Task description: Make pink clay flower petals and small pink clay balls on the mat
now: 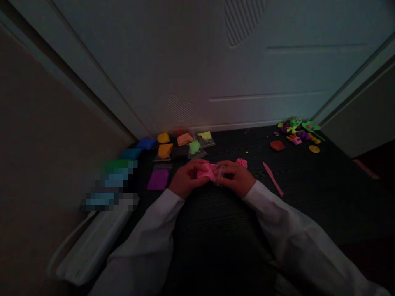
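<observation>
While the left hand (186, 179) and right hand (237, 178) are gripping a pink packet (204, 172) over the desk (200, 220), its long axis is running roughly from nine to three o'clock, its clear plastic end (219, 175) pointing toward three. A purple packet (158, 179) is lying near at nine, a pink knife (273, 178) at three. At twelve, a white panel (197, 74) is bordering the far edge; open room is lying toward six, between the sleeves (154, 234).
</observation>
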Tool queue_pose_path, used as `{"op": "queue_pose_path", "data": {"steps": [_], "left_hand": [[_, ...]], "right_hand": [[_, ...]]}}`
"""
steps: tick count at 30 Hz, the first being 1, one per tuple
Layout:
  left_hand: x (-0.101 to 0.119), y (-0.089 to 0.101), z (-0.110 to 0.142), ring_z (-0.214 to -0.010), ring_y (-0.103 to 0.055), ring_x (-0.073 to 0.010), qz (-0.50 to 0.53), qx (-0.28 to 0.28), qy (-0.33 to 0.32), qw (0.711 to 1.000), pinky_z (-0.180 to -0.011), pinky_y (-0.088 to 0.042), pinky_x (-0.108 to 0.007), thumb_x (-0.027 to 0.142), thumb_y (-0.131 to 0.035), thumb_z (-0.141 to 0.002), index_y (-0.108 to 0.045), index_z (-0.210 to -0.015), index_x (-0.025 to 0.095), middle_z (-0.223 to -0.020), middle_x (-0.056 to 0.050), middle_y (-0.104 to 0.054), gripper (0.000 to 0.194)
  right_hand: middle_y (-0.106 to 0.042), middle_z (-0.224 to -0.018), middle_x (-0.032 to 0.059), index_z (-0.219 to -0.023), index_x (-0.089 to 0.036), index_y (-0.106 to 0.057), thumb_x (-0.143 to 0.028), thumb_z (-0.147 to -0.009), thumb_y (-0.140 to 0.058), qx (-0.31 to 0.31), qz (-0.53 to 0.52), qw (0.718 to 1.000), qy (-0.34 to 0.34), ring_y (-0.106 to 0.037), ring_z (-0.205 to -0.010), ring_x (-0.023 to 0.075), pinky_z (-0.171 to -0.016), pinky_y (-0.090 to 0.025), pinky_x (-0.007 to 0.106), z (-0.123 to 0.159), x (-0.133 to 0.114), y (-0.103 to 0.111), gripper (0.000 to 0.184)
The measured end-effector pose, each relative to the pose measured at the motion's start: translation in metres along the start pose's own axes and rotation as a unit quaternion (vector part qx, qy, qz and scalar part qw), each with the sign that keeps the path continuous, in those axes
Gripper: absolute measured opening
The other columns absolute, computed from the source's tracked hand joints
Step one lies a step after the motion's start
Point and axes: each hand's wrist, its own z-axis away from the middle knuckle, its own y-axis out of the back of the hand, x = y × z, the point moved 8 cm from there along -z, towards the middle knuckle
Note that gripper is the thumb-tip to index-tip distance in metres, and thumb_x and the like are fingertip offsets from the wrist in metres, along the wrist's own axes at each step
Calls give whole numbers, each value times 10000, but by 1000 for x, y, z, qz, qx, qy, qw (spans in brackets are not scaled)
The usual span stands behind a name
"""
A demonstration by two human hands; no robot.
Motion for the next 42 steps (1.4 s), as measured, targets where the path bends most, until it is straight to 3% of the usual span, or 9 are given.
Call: {"op": "queue_pose_path", "data": {"steps": [27, 36, 42], "left_hand": [[-5, 1, -1, -896, -524, -171, 27, 4, 14, 1000, -812, -404, -342, 180, -665, -548, -550, -708, 147, -995, -58, -530, 200], [-17, 16, -4, -889, -535, -161, 81, 42, 29, 995, -835, -390, -347, 160, -683, -521, -541, -697, 149, -970, -39, -553, 227], [-15, 9, -3, -880, -535, -152, 72, 5, 22, 997, -821, -401, -340, 156, -671, -536, -556, -700, 153, -976, -34, -538, 201]], "right_hand": [[-536, -997, 47, -813, -195, -597, -219, -701, -541, 64, 45, 996, 30, -489, -934, 158, -836, -375, 324, 3, -18, 1, 128], [-520, -1020, 56, -775, -182, -605, -265, -719, -531, 120, -13, 993, -6, -506, -908, 141, -703, -433, 265, 3, -13, 24, 124], [-507, -1053, 39, -832, -216, -620, -282, -676, -582, 52, -9, 999, -11, -487, -953, 157, -797, -402, 315, 0, -4, 11, 173]]}}
